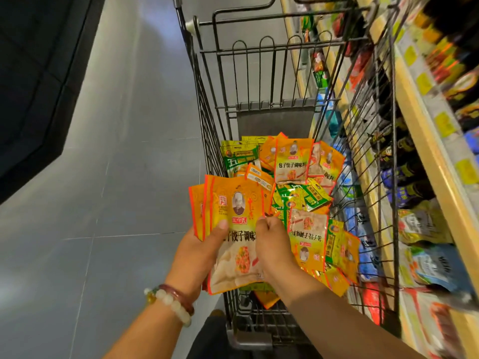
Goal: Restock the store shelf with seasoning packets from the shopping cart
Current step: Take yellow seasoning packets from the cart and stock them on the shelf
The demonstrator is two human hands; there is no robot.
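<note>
A stack of orange seasoning packets (233, 203) stands fanned in my left hand (197, 252), thumb pressed on the front packet. My right hand (272, 244) sits just right of the stack with its fingers curled at the packet's right edge, pinching it. Both hands hover over the near end of the black wire shopping cart (223, 73). Loose orange packets (291, 161) and green packets (239, 156) lie heaped in the cart basket. The store shelf (420, 130) runs along the right side, close to the cart.
Grey tiled floor (116, 177) stretches to the left of the cart. The shelf on the right holds dark bottles (404, 182) and bagged goods (435, 265), with yellow price tags (443, 124) along its edges. A dark fixture (33, 73) fills the upper left.
</note>
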